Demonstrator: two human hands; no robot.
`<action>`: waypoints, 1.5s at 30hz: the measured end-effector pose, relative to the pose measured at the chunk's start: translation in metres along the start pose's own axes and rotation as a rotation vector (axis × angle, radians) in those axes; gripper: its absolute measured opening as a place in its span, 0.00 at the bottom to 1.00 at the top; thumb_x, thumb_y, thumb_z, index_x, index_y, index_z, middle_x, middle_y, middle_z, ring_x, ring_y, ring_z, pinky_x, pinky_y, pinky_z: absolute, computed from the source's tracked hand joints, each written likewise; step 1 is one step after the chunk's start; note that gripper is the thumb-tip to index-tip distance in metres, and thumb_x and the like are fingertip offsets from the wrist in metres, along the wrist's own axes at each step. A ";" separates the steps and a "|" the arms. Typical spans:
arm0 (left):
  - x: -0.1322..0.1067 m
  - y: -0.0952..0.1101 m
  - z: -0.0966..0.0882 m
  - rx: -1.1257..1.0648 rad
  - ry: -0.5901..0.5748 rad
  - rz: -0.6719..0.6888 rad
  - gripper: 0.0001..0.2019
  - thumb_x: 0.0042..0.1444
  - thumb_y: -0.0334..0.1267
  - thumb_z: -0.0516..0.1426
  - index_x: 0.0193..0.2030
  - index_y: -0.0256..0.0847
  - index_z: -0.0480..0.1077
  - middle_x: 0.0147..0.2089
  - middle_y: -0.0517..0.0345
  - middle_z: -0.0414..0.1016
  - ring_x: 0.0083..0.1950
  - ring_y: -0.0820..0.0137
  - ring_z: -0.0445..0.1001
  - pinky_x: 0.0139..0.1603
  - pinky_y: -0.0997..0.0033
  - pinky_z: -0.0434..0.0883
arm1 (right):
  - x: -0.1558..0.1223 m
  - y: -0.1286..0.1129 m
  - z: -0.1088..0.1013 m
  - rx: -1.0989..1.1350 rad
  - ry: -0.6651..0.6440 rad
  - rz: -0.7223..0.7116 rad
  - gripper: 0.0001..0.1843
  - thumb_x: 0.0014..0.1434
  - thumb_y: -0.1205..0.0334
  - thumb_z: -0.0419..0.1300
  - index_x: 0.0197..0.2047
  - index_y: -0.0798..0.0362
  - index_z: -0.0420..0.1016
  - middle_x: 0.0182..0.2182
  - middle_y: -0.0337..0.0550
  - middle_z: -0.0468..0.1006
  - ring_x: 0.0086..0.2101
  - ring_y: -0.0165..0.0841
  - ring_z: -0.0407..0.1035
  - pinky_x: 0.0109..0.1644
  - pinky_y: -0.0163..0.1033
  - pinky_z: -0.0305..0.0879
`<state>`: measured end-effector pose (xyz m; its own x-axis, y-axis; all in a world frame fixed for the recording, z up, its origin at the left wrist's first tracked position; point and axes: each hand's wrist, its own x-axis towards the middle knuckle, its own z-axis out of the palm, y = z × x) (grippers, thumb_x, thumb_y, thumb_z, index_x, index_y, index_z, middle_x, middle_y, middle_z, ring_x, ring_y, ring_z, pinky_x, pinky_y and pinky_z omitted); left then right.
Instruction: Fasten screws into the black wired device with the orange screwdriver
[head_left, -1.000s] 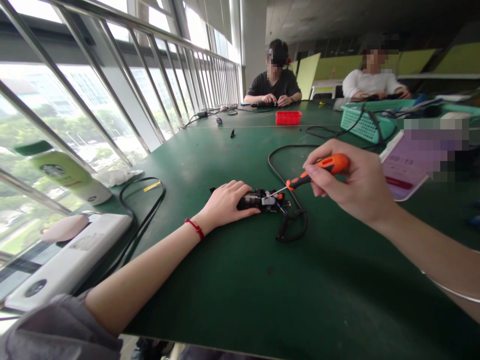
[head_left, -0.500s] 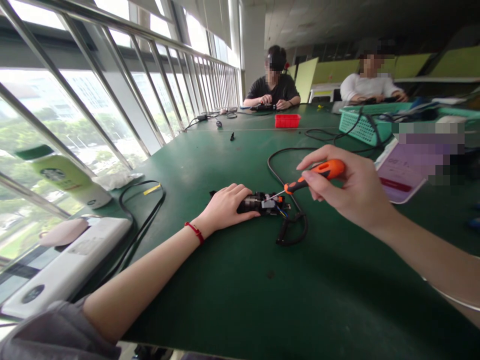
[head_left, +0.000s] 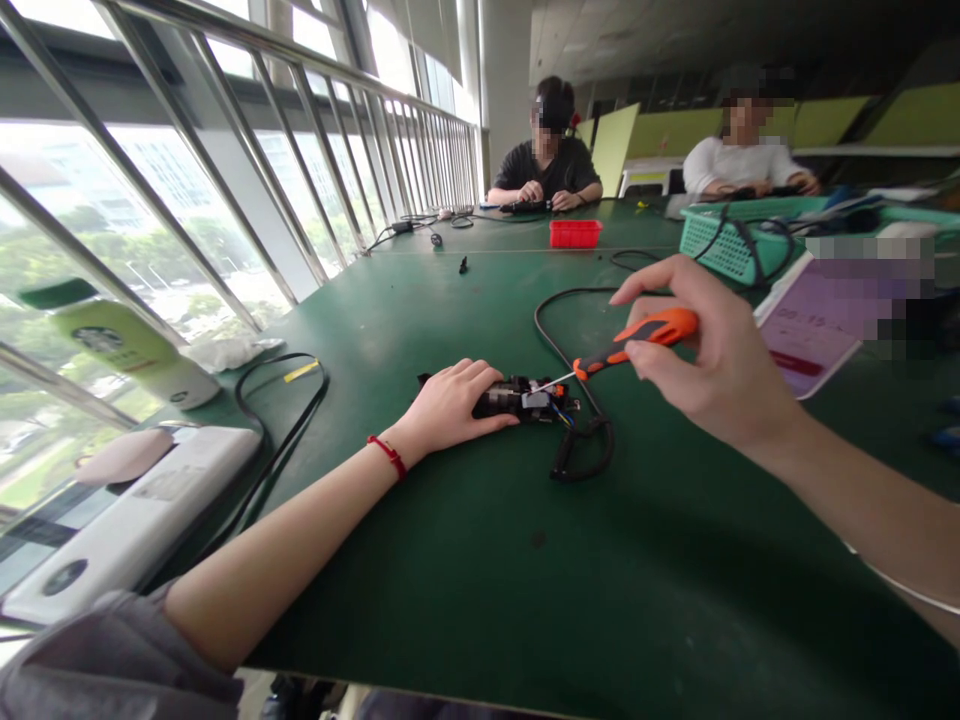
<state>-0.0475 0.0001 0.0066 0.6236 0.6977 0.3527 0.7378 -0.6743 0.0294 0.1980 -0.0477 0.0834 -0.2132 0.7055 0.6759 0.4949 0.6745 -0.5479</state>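
Observation:
My left hand [head_left: 457, 402] is wrapped over a dark, opened corded device [head_left: 499, 400] lying on the green table [head_left: 480, 570]. Its uncovered right end shows a grey block [head_left: 535, 399], an orange part and blue and yellow wires; what kind of device it is I cannot tell. An orange-and-black screwdriver [head_left: 637, 340] is in my right hand [head_left: 712, 360], tilted, its handle between thumb and fingers. Its thin shaft reaches down left to the grey block, where the tip seems to touch. A black cord [head_left: 551, 340] runs from the device's right end and loops behind.
A red bin [head_left: 575, 234] and a teal basket [head_left: 724, 245] stand farther back. To the right is a tablet-like screen [head_left: 802, 325]. At left are a bottle [head_left: 124, 340], a white box [head_left: 135, 520] and a cable [head_left: 322, 395]. Two people sit across the table.
My right hand has lifted slightly and its index finger has come off the screwdriver's handle more. The screwdriver lies at a flatter tilt. My left hand stays on the device.

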 end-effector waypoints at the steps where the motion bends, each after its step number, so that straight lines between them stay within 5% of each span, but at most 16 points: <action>1: 0.000 0.000 0.000 -0.001 -0.001 -0.001 0.25 0.55 0.60 0.50 0.46 0.40 0.67 0.42 0.52 0.71 0.41 0.64 0.70 0.41 0.65 0.68 | 0.000 0.000 0.000 0.015 -0.011 0.004 0.08 0.53 0.62 0.60 0.38 0.47 0.67 0.21 0.34 0.67 0.20 0.29 0.60 0.24 0.37 0.55; 6: 0.000 0.000 0.000 0.015 -0.007 -0.001 0.25 0.56 0.60 0.50 0.46 0.39 0.66 0.43 0.51 0.71 0.42 0.63 0.70 0.41 0.66 0.67 | 0.001 -0.001 -0.002 -0.115 -0.046 0.051 0.10 0.57 0.54 0.58 0.28 0.49 0.69 0.16 0.34 0.62 0.17 0.27 0.56 0.22 0.37 0.51; 8: 0.000 0.001 0.000 0.024 -0.014 -0.003 0.25 0.56 0.60 0.49 0.46 0.39 0.66 0.43 0.51 0.71 0.42 0.63 0.70 0.41 0.66 0.67 | 0.001 -0.002 -0.002 -0.107 -0.034 0.038 0.06 0.55 0.57 0.60 0.31 0.49 0.70 0.19 0.35 0.66 0.19 0.28 0.59 0.23 0.37 0.54; 12: 0.000 0.001 0.000 0.026 -0.023 -0.008 0.26 0.56 0.61 0.48 0.46 0.40 0.66 0.43 0.52 0.71 0.42 0.63 0.69 0.42 0.65 0.67 | 0.000 -0.004 -0.002 -0.013 -0.030 0.052 0.14 0.52 0.61 0.61 0.42 0.48 0.67 0.23 0.36 0.68 0.21 0.29 0.61 0.24 0.37 0.57; 14: 0.000 0.001 -0.001 0.026 -0.030 -0.008 0.26 0.56 0.61 0.48 0.46 0.39 0.66 0.43 0.51 0.71 0.42 0.63 0.69 0.42 0.65 0.67 | 0.000 -0.006 -0.003 -0.047 -0.046 0.080 0.08 0.55 0.56 0.58 0.37 0.49 0.71 0.20 0.35 0.66 0.19 0.27 0.58 0.22 0.36 0.54; 17: 0.000 0.001 -0.001 0.028 -0.039 -0.008 0.26 0.57 0.61 0.47 0.46 0.39 0.66 0.44 0.51 0.71 0.43 0.63 0.69 0.42 0.65 0.67 | 0.001 -0.007 -0.005 -0.144 -0.050 0.041 0.11 0.58 0.55 0.55 0.31 0.51 0.75 0.17 0.36 0.65 0.18 0.26 0.55 0.23 0.37 0.53; 21: 0.000 0.001 -0.001 0.030 -0.040 -0.008 0.26 0.56 0.61 0.47 0.47 0.40 0.65 0.44 0.52 0.71 0.43 0.63 0.69 0.42 0.65 0.67 | 0.001 -0.008 -0.006 -0.093 -0.060 0.029 0.15 0.53 0.61 0.58 0.46 0.49 0.71 0.25 0.38 0.71 0.23 0.30 0.61 0.26 0.37 0.57; 24: 0.000 0.001 -0.001 0.037 -0.041 -0.012 0.26 0.56 0.61 0.47 0.46 0.40 0.65 0.44 0.52 0.71 0.42 0.63 0.69 0.42 0.65 0.67 | 0.001 -0.009 -0.006 -0.105 -0.096 0.056 0.08 0.56 0.58 0.56 0.36 0.50 0.73 0.19 0.36 0.66 0.19 0.29 0.59 0.24 0.38 0.54; 26: 0.000 0.001 -0.001 0.034 -0.041 -0.013 0.26 0.56 0.61 0.48 0.46 0.39 0.65 0.44 0.52 0.71 0.42 0.63 0.69 0.42 0.65 0.67 | 0.001 -0.010 -0.007 -0.155 -0.114 0.056 0.13 0.59 0.55 0.53 0.28 0.50 0.73 0.15 0.36 0.63 0.17 0.28 0.56 0.23 0.38 0.52; 29: 0.000 0.000 -0.001 0.030 -0.038 -0.011 0.26 0.56 0.61 0.48 0.46 0.40 0.65 0.44 0.52 0.71 0.42 0.63 0.69 0.42 0.65 0.67 | 0.001 -0.010 -0.008 -0.160 -0.108 0.057 0.08 0.57 0.56 0.55 0.36 0.50 0.73 0.19 0.37 0.68 0.19 0.29 0.59 0.23 0.38 0.53; 32: 0.000 0.000 -0.001 0.029 -0.042 -0.011 0.26 0.56 0.61 0.48 0.46 0.40 0.65 0.43 0.52 0.71 0.42 0.63 0.69 0.42 0.64 0.67 | 0.002 -0.010 -0.008 -0.134 -0.098 0.071 0.15 0.54 0.56 0.58 0.46 0.49 0.68 0.24 0.38 0.71 0.21 0.31 0.62 0.24 0.38 0.55; 36: 0.000 0.000 -0.002 0.031 -0.045 -0.014 0.26 0.56 0.62 0.47 0.46 0.40 0.65 0.43 0.52 0.70 0.42 0.63 0.69 0.41 0.65 0.67 | 0.002 -0.012 -0.008 -0.229 -0.138 0.076 0.16 0.59 0.49 0.53 0.32 0.50 0.74 0.15 0.37 0.66 0.17 0.29 0.58 0.22 0.39 0.51; 39: 0.000 0.000 -0.002 0.033 -0.042 -0.012 0.26 0.56 0.61 0.48 0.46 0.40 0.65 0.43 0.52 0.71 0.42 0.63 0.69 0.41 0.65 0.67 | 0.001 -0.012 -0.008 -0.209 -0.126 0.062 0.11 0.57 0.54 0.56 0.39 0.50 0.73 0.20 0.38 0.70 0.19 0.29 0.60 0.24 0.38 0.54; 42: 0.000 0.000 -0.001 0.029 -0.038 -0.008 0.26 0.56 0.61 0.48 0.46 0.40 0.66 0.43 0.52 0.71 0.42 0.63 0.69 0.41 0.65 0.67 | 0.001 -0.010 -0.008 -0.149 -0.104 0.066 0.18 0.53 0.58 0.59 0.47 0.51 0.66 0.27 0.39 0.72 0.23 0.31 0.64 0.26 0.38 0.57; 45: 0.000 0.000 -0.001 0.028 -0.036 -0.008 0.26 0.56 0.61 0.48 0.46 0.40 0.66 0.43 0.52 0.71 0.42 0.63 0.69 0.42 0.64 0.67 | 0.001 -0.010 -0.007 -0.227 -0.102 0.091 0.11 0.56 0.53 0.56 0.38 0.50 0.71 0.20 0.38 0.68 0.20 0.31 0.61 0.24 0.39 0.54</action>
<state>-0.0476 -0.0007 0.0075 0.6261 0.7117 0.3186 0.7495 -0.6620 0.0057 0.1987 -0.0552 0.0929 -0.2376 0.7868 0.5696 0.6895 0.5497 -0.4716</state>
